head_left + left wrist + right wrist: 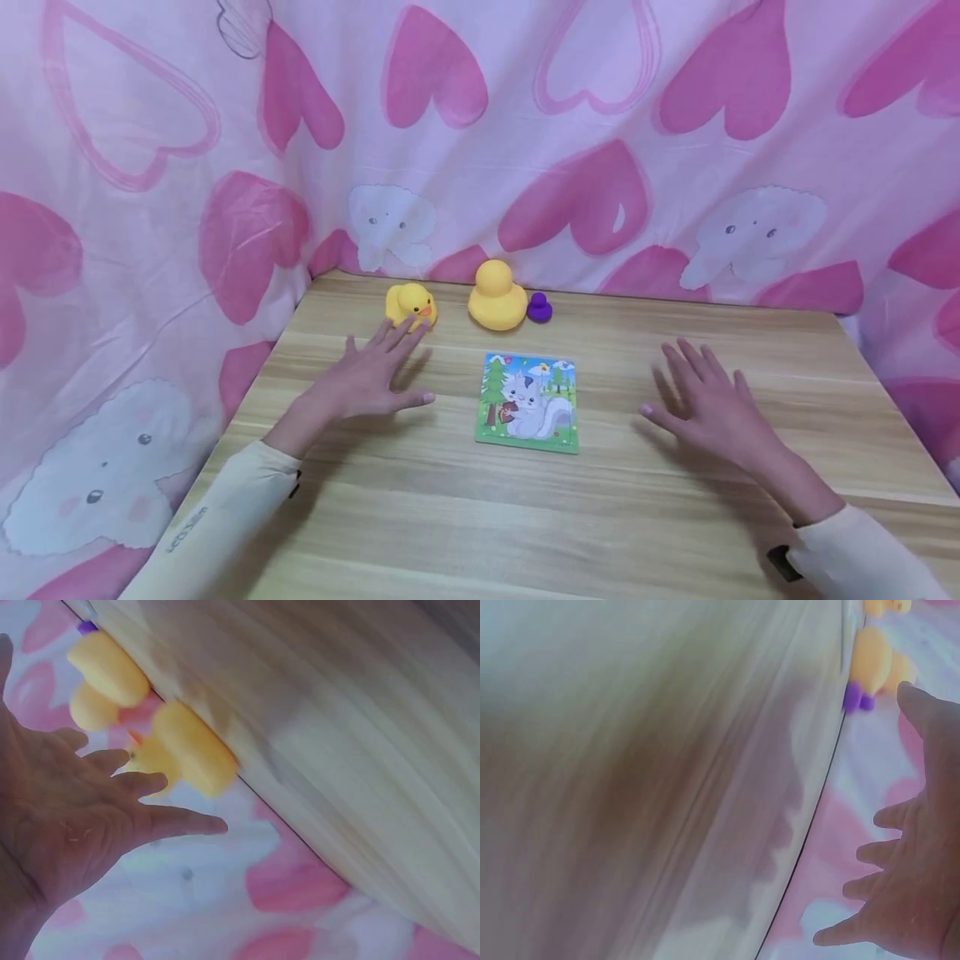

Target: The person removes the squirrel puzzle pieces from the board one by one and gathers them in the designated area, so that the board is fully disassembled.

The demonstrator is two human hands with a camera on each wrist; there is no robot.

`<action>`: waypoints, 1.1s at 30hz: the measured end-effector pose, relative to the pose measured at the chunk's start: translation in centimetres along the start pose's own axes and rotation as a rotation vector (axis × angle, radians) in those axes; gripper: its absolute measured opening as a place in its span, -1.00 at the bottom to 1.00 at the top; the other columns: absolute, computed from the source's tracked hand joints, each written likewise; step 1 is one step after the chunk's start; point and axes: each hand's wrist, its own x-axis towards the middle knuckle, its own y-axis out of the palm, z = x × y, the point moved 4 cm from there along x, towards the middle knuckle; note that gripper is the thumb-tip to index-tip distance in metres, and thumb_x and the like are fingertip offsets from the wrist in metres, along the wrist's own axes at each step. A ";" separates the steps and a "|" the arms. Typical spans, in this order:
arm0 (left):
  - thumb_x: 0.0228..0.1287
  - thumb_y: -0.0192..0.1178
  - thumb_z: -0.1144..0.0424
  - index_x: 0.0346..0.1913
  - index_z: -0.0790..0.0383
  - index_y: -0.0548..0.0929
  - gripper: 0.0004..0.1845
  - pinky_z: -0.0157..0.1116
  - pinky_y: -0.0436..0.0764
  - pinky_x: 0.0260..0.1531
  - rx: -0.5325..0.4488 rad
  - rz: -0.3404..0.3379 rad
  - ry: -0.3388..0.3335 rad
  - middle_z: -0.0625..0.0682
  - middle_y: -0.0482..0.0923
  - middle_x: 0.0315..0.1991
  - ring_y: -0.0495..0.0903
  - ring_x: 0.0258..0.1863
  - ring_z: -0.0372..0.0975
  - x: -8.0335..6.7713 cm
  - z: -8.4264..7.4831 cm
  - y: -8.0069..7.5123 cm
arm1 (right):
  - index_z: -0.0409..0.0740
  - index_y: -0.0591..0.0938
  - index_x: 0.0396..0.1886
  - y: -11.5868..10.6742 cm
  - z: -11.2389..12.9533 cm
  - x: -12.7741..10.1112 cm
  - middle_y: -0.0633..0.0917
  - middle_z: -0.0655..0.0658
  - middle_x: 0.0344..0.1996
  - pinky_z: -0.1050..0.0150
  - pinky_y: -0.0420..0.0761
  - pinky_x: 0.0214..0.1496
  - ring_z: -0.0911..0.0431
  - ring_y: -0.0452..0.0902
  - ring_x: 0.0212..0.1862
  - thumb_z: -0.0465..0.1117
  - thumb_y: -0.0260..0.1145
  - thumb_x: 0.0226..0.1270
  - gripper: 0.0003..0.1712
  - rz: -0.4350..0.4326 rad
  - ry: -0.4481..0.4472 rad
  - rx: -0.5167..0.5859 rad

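A small square picture puzzle (528, 402) showing a white squirrel lies flat at the middle of the wooden table (480, 517). My left hand (371, 375) hovers open, fingers spread, left of the puzzle, its fingertips close to a small yellow rubber duck (411, 305) (187, 754). My right hand (708, 400) hovers open with spread fingers to the right of the puzzle, holding nothing. A larger yellow duck (497, 296) (105, 671) (874, 660) and a tiny purple duck (539, 307) (853, 697) stand at the table's far edge.
A pink cloth with hearts and white elephants (600, 150) hangs behind and drapes round the table's sides. Bare wood stretches in front of the puzzle toward the near edge.
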 end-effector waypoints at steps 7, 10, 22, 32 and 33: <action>0.34 0.04 -0.58 0.73 -0.27 -0.05 0.04 0.62 -0.09 0.44 -0.039 0.073 0.126 -0.19 -0.10 0.77 -0.12 0.75 0.13 1.7 -3.6 1.1 | -0.05 0.11 0.74 0.7 4.4 1.6 0.16 -0.32 0.69 -0.56 0.05 0.58 -0.41 -0.03 0.68 0.42 0.33 0.40 0.16 0.006 -0.099 0.054; 0.34 0.00 -0.59 0.73 -0.31 -0.04 0.02 0.57 -0.10 0.49 -0.030 0.124 0.137 -0.23 -0.11 0.76 -0.13 0.76 0.12 2.6 -4.7 2.0 | -0.08 0.19 0.71 1.2 6.0 2.4 0.25 -0.30 0.66 -0.46 0.19 0.60 -0.37 0.09 0.66 0.33 0.39 0.40 0.09 0.020 -0.128 0.067; 0.26 0.10 -0.58 0.74 -0.26 -0.09 0.11 0.47 -0.06 0.57 0.035 0.256 0.126 -0.28 -0.19 0.77 -0.21 0.77 0.06 3.9 -7.0 4.1 | 0.04 0.36 0.64 3.5 11.9 5.3 0.43 -0.10 0.57 -0.25 0.48 0.53 -0.14 0.33 0.59 0.25 0.43 0.40 -0.07 0.108 -0.179 0.141; 0.24 0.12 -0.60 0.74 -0.27 -0.12 0.15 0.46 0.01 0.56 0.089 0.264 0.099 -0.27 -0.22 0.77 -0.20 0.77 0.06 3.5 -6.9 4.4 | 0.02 0.45 0.58 4.9 15.1 7.9 0.53 -0.09 0.47 -0.16 0.53 0.51 -0.07 0.44 0.49 0.19 0.48 0.38 -0.14 0.154 -0.226 0.189; 0.24 0.11 -0.60 0.74 -0.27 -0.12 0.15 0.46 0.01 0.56 0.093 0.261 0.099 -0.27 -0.21 0.77 -0.20 0.77 0.06 3.4 -6.9 4.4 | 0.00 0.47 0.56 5.0 15.4 8.2 0.56 -0.09 0.44 -0.14 0.54 0.50 -0.06 0.46 0.47 0.18 0.48 0.38 -0.15 0.153 -0.238 0.193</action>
